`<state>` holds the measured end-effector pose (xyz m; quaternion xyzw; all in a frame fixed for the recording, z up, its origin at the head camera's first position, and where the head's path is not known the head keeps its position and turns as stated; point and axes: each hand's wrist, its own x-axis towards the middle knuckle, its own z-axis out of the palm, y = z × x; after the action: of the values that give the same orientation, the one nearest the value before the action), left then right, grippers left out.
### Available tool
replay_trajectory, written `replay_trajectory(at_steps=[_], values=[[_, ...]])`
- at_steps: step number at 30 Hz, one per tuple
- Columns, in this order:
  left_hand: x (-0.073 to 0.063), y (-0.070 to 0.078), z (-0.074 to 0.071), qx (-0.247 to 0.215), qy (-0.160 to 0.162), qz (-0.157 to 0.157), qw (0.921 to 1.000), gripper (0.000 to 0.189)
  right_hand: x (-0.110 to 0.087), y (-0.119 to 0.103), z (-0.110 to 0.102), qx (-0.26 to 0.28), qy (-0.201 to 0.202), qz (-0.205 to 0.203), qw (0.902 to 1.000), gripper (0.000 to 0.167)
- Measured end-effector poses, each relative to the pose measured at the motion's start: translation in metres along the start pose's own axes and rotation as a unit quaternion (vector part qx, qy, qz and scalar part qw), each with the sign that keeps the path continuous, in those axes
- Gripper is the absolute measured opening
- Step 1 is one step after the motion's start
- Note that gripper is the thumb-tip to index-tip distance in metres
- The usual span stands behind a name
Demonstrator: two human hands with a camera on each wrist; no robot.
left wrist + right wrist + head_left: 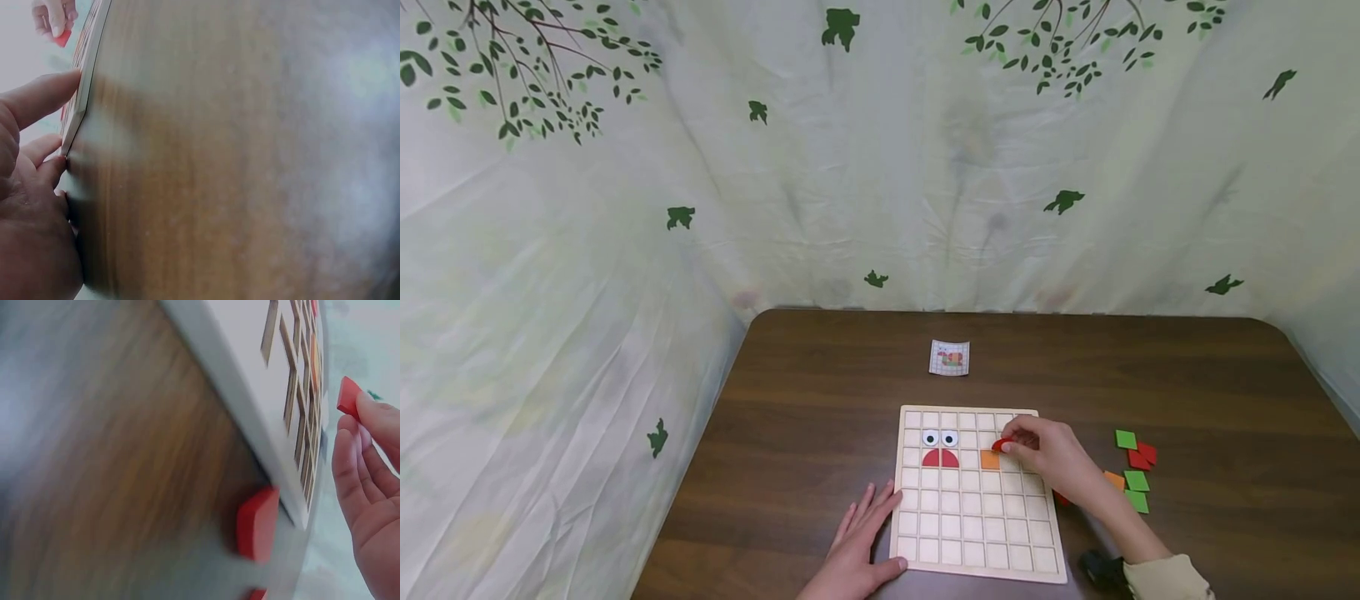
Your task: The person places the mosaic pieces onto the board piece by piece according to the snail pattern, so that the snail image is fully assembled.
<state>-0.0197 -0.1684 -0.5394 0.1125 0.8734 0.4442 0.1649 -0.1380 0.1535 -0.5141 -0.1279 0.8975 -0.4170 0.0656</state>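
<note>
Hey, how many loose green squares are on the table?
3, all right of the board: one green square farthest back beside red pieces, a middle one beside a loose orange piece, one nearest. The right forearm may hide more.

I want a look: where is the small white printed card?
In the head view, the card lies on the brown wooden table beyond the pale wooden grid board, left of the right hand.

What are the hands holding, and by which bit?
The right hand pinches a red piece by one end, between thumb and fingers. The left hand touches the edge of the board.
</note>
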Motion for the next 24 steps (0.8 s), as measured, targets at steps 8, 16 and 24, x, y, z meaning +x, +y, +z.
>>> replay_trajectory(at_steps=[8,16,24], values=[[0.000,0.002,-0.001,-0.005,0.002,0.001,1.0000,0.081,0.012,-0.009,0.015,0.002,-0.033,-0.051,0.9981,0.017],[0.001,0.004,-0.001,-0.007,-0.002,-0.007,0.9999,0.083,0.016,-0.015,0.025,-0.008,-0.069,-0.048,0.9965,0.012],[-0.002,0.005,-0.001,0.003,0.012,0.014,0.9998,0.077,0.018,-0.019,0.027,-0.037,-0.083,-0.072,0.9932,0.010]])
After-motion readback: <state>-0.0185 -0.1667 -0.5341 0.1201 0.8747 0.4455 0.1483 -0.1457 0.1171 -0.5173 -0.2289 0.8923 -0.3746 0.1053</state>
